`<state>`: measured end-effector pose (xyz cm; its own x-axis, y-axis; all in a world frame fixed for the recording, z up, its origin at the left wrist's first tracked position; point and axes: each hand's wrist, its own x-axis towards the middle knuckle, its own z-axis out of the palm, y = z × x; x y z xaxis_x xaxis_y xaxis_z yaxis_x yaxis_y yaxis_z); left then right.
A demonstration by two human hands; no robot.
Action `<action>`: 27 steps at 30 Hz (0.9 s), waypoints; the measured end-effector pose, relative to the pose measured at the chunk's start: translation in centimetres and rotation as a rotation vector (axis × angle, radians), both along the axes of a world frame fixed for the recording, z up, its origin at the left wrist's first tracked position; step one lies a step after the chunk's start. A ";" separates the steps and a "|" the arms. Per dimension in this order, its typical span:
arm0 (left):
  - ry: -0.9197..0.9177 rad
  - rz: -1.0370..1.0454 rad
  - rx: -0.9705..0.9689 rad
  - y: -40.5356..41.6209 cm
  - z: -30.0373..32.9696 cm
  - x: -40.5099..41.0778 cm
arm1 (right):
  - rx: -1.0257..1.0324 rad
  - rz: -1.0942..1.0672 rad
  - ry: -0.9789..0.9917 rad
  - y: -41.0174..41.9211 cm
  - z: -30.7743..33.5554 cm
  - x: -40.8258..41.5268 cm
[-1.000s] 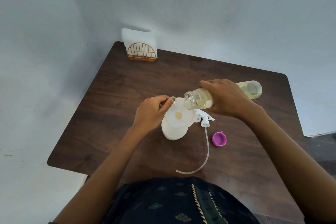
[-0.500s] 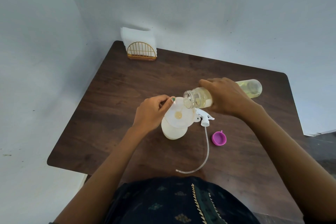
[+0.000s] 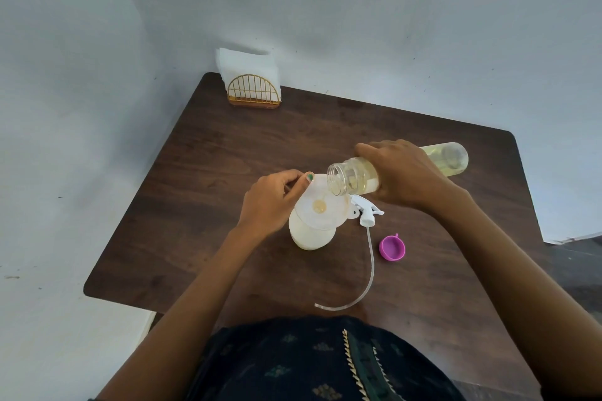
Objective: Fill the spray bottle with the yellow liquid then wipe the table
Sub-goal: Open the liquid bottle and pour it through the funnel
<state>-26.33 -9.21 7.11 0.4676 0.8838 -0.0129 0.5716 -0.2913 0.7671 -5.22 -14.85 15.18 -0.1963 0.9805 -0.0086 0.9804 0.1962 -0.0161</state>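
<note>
- My right hand (image 3: 405, 172) is wrapped around a clear bottle (image 3: 452, 159) of yellow liquid, fingers curled over its middle, holding it tipped nearly flat with the open mouth pointing toward the funnel (image 3: 321, 203).
- The mouth of that bottle sits just above the funnel's far right rim; a thin pale stream runs from it down into the funnel, and a small yellow pool shows at the funnel's centre.
- My left hand (image 3: 272, 202) pinches the funnel's left rim, thumb and fingers curled in against it, a green-painted nail resting on the edge.
- The funnel stands in the neck of the white spray bottle (image 3: 309, 236), which stands upright on the table (image 3: 202, 172) directly beneath it; I can see only the lower body below the funnel's disc.
- Just right of the spray bottle lies the white trigger sprayer head (image 3: 368, 213) on its side, partly under the tipped bottle, and its clear dip tube (image 3: 369, 267) curves away toward my body.
- A little further right of the spray bottle, beyond the tube, a purple cap (image 3: 392, 248) sits with its open side up.
- Well beyond the spray bottle, at the table's far left corner against the wall, a gold wire holder (image 3: 252, 91) keeps a stack of white napkins (image 3: 247, 63) upright.
- Nearest me, below the spray bottle, my dark patterned garment (image 3: 319, 365) fills the lower edge.
</note>
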 end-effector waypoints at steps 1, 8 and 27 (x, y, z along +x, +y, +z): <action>0.000 0.001 -0.004 0.0 0.0 0.0 | 0.002 -0.001 -0.004 0.0 -0.1 0.0; -0.002 0.012 -0.007 -0.1 0.2 -0.1 | 0.017 0.003 -0.014 0.0 -0.5 0.1; 0.014 0.004 -0.004 -0.1 0.0 -0.2 | -0.004 -0.004 -0.029 -0.2 -0.2 -0.1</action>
